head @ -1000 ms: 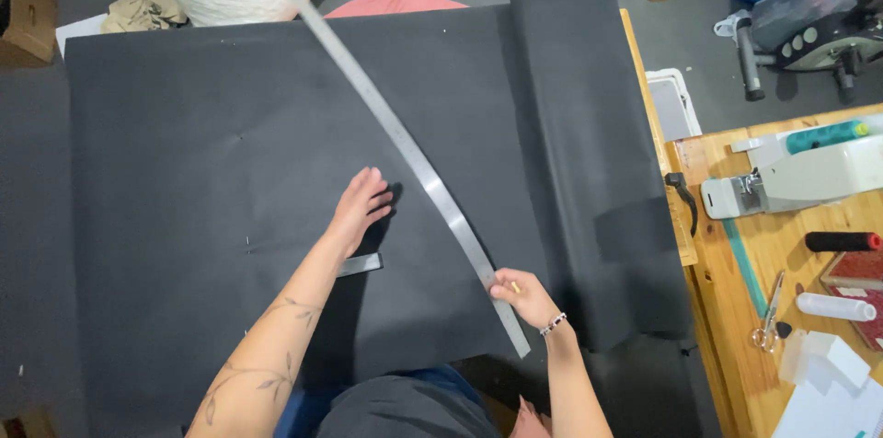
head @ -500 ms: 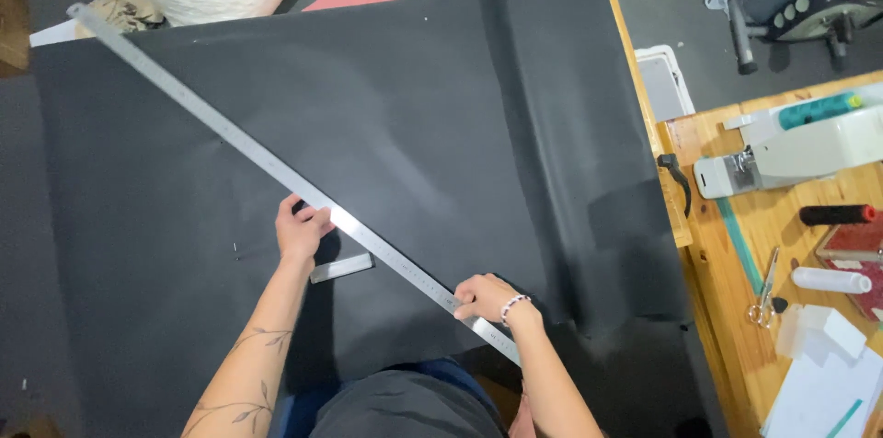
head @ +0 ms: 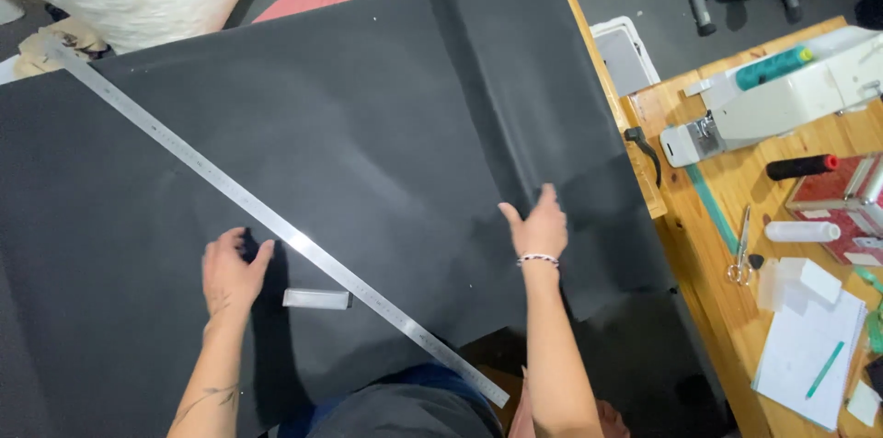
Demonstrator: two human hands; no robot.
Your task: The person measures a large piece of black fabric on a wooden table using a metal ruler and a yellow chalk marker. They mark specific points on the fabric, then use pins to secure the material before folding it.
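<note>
Hands flat on black sheet, ruler laid across.
Left hand (head: 230, 272) presses open-palmed just beside the ruler (head: 267, 213), a small block (head: 316, 298) to its right; right hand (head: 538, 226), open and holding nothing, smooths the sheet (head: 368, 125) near its rolled fold (head: 515, 51) beyond.

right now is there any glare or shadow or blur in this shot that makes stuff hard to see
Head view: sharp overall, no motion blur; a bright glare patch on the long metal ruler beside the left hand; soft shadows fall under both forearms onto the black sheet; the right hand is well lit; the sheet's dark surface shows little texture; wide-angle lens bends the wooden table edge slightly.
</note>
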